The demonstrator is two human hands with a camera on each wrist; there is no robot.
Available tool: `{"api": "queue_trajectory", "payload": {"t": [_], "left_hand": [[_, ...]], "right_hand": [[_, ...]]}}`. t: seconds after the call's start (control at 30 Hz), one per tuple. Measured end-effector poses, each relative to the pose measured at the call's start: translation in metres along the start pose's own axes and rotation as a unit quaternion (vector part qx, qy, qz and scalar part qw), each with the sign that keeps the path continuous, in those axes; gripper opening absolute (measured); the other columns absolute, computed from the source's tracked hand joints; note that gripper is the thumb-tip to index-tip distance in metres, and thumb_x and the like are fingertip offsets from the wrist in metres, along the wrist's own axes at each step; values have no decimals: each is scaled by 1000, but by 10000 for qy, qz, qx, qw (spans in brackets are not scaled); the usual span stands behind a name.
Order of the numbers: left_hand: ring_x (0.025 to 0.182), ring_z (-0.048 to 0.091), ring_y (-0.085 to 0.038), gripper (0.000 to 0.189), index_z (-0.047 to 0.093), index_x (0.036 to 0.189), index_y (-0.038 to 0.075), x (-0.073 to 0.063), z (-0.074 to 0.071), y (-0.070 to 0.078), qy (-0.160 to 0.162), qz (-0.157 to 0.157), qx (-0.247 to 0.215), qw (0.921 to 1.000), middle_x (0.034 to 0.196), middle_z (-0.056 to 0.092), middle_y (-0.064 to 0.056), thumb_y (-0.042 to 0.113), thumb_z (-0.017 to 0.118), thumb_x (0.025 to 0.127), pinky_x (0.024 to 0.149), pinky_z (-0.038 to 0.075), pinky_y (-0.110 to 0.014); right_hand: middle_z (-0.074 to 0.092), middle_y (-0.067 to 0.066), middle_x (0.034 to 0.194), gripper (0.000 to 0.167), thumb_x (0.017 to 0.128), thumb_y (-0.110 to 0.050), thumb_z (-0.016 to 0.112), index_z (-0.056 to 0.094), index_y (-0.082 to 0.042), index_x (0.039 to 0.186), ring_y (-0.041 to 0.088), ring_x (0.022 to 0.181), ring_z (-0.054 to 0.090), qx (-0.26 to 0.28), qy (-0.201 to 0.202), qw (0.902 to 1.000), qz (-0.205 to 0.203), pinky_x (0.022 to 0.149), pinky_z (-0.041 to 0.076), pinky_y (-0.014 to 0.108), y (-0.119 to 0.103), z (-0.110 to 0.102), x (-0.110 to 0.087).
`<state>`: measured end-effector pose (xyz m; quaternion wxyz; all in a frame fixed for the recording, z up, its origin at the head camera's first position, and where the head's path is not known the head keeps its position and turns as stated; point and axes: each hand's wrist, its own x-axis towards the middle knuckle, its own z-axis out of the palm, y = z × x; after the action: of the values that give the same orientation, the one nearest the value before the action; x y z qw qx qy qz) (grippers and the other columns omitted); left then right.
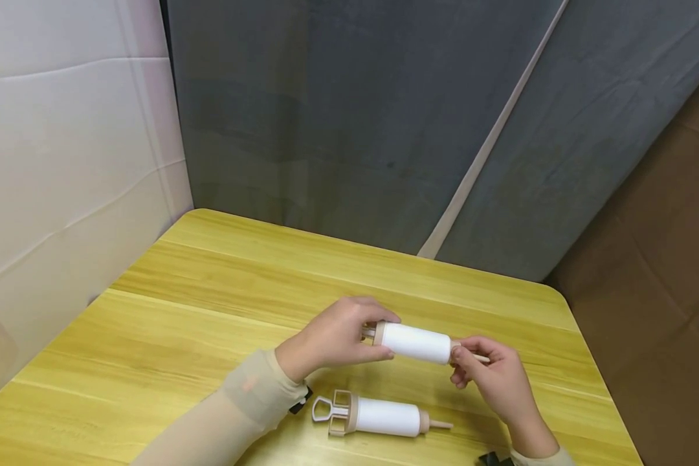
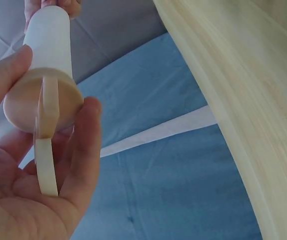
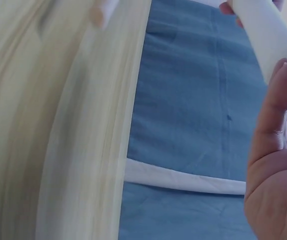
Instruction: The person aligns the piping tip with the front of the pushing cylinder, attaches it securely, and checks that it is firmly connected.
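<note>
A large syringe (image 1: pixel 416 343) with a white barrel and beige ends is held sideways above the table between both hands. My left hand (image 1: pixel 340 333) grips it at the handle end, thumb and fingers around the beige collar. In the left wrist view the beige plunger handle (image 2: pixel 47 160) runs back into the palm. At the other end, my right hand (image 1: pixel 495 375) pinches the beige nozzle, whose thin tip sticks out past the fingers. A second, similar syringe (image 1: pixel 388 417) lies on the table just below, its loop handle to the left and nozzle to the right.
The wood-grain table (image 1: pixel 210 285) has rounded far corners. Behind it hangs a grey-blue curtain (image 1: pixel 326 129) with a pale strip (image 1: pixel 489 149). A white cloth wall (image 1: pixel 76 142) stands at the left, a brown one (image 1: pixel 658 239) at the right.
</note>
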<state>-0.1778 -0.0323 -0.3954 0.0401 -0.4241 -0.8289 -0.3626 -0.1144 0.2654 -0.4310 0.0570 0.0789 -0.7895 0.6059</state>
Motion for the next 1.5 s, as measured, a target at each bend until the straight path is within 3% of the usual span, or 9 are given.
{"api": "queue_trajectory", "payload": {"t": [0.2, 0.3, 0.53, 0.73, 1.07, 1.17, 1.23, 1.33, 1.5], "left_hand": [[91, 68, -11, 41, 79, 119, 7, 1, 4, 0, 233, 148, 221, 9994, 115, 77, -7, 22, 94, 84, 73, 55, -17], [91, 68, -11, 39, 79, 118, 7, 1, 6, -2, 212, 188, 152, 9995, 114, 77, -6, 22, 93, 85, 74, 56, -17], [95, 69, -11, 37, 79, 119, 8, 1, 4, -5, 10, 105, -224, 9997, 115, 77, -5, 23, 91, 87, 76, 57, -18], [92, 68, -7, 34, 80, 118, 10, 1, 1, -7, -171, 47, -340, 9993, 114, 78, -2, 23, 90, 88, 75, 57, -20], [83, 67, -8, 32, 81, 119, 9, 1, -8, -12, -519, -441, -1022, 9924, 108, 78, 2, 22, 88, 90, 74, 58, -26], [83, 67, -7, 31, 81, 119, 10, 3, -9, -14, -594, -496, -1046, 9915, 107, 77, 4, 22, 87, 91, 74, 58, -27], [84, 67, -7, 32, 81, 120, 10, 3, -10, -14, -592, -525, -1066, 9911, 109, 77, 3, 20, 87, 91, 76, 59, -28], [88, 68, -7, 34, 80, 121, 9, 2, -8, -13, -494, -527, -1066, 9917, 113, 78, 0, 19, 89, 89, 79, 60, -29], [96, 69, -9, 37, 80, 119, 8, 1, -3, -9, -244, -240, -658, 9972, 116, 78, -3, 17, 92, 85, 83, 58, -24]], "right_hand": [[69, 14, 82, 24, 106, -12, 67, 71, 12, 102, 19, 62, 68, 128, 39, 9977, 660, 58, 61, 33, -2, 0, 2], [72, 12, 90, 22, 105, -8, 68, 70, 14, 109, 20, 71, 73, 324, -79, 9980, 532, 65, 64, 36, -3, -1, 1], [76, 8, 110, 29, 92, 14, 74, 72, 11, 120, 22, 88, 78, 468, -411, 9948, -812, 74, 65, 41, 1, -10, -2], [75, 14, 118, 41, 77, 30, 77, 75, 12, 114, 19, 109, 73, 498, -631, 9751, -2068, 83, 62, 40, 10, -11, 1], [72, 27, 116, 43, 70, 36, 76, 77, 12, 105, 24, 115, 71, 1040, -787, 9361, -3266, 88, 61, 35, 18, -4, 8], [72, 27, 116, 37, 73, 30, 80, 77, 12, 106, 25, 115, 71, 1005, -764, 9316, -3409, 89, 61, 35, 18, -3, 10], [72, 27, 117, 37, 74, 29, 80, 76, 14, 108, 25, 114, 72, 951, -740, 9336, -3375, 87, 61, 35, 18, -3, 9], [73, 25, 115, 42, 74, 32, 77, 74, 17, 113, 23, 108, 74, 741, -612, 9453, -3118, 82, 62, 35, 15, -3, 7], [79, 12, 102, 30, 88, 25, 70, 75, 12, 114, 17, 83, 78, 125, -332, 9791, -2002, 67, 64, 34, 9, -2, 0]]}}
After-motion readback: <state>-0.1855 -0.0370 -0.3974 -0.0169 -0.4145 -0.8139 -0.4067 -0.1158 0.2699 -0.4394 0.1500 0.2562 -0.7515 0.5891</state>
